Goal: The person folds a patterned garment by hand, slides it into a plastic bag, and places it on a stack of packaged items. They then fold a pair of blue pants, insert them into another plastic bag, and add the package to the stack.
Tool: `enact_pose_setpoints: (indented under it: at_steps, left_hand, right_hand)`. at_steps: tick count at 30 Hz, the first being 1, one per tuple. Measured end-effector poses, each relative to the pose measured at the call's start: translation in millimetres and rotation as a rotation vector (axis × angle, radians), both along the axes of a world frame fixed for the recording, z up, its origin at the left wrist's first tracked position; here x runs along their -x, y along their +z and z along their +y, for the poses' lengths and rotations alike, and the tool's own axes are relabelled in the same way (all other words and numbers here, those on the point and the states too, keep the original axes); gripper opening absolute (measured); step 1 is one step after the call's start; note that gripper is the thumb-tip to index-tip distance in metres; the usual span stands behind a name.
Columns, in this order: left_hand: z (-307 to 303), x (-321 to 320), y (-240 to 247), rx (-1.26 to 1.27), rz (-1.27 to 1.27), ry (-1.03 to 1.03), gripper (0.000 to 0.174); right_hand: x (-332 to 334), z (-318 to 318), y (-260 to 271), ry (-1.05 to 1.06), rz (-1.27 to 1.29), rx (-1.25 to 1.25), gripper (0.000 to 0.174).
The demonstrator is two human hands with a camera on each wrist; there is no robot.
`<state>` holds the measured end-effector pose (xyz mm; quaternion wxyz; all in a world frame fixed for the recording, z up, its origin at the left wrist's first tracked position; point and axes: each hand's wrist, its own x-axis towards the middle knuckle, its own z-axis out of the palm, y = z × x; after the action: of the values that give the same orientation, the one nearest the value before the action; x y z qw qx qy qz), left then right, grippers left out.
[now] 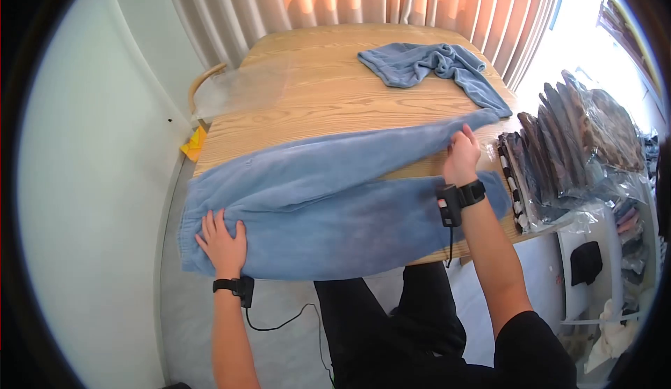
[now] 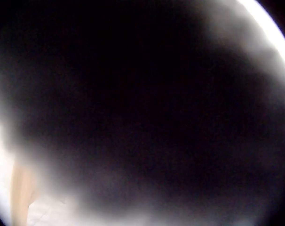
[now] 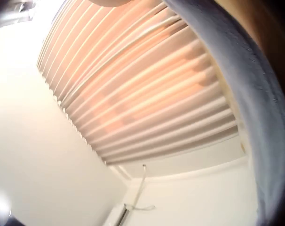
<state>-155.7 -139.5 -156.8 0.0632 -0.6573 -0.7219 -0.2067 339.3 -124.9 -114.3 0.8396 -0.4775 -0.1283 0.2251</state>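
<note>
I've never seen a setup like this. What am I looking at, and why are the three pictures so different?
There's no machine at work here: it's a person's bare left hand and right hand. The wide picture comes from a camera on the head, looking down. The other two come from wrist cameras: the left one's view is nearly all dark blur, and the right one's mostly shows curtains.

On the wooden table lie blue trousers, a second blue garment and a clear plastic sheet. Bagged clothes are stacked at the right.

The left hand rests, fingers spread, on the trousers near the waistband. The right hand is at the farther leg, near its end; whether it grips the cloth, I can't tell.
</note>
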Motion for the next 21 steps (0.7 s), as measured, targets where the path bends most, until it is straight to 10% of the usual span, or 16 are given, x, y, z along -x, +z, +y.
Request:
enact_pose_setpoints:
  at_steps: [6,9,11,14,21]
  left_hand:
    - [2,2,-3,-0.011,0.036,0.035,0.051]
    - [1,8,-1,0.002,0.034,0.038,0.050]
    - [3,6,23,0.197,-0.016,-0.002,0.048]
    - [41,28,79,0.751,-0.322,-0.011,0.048]
    - [102,53,36,0.498,-0.137,-0.267,0.085]
  right_hand:
    - [-25,-46,-20,0.115,0.143,0.256,0.050]
    - [-21,-48,-16,0.111,-0.374,0.349,0.049]
    - [-27,-52,-6,0.283,-1.441,0.602,0.049]
    - [-23,-48,15,0.765,-1.285,1.170,0.055]
    - [-33,-34,7,0.787,-1.305,1.228,0.061]
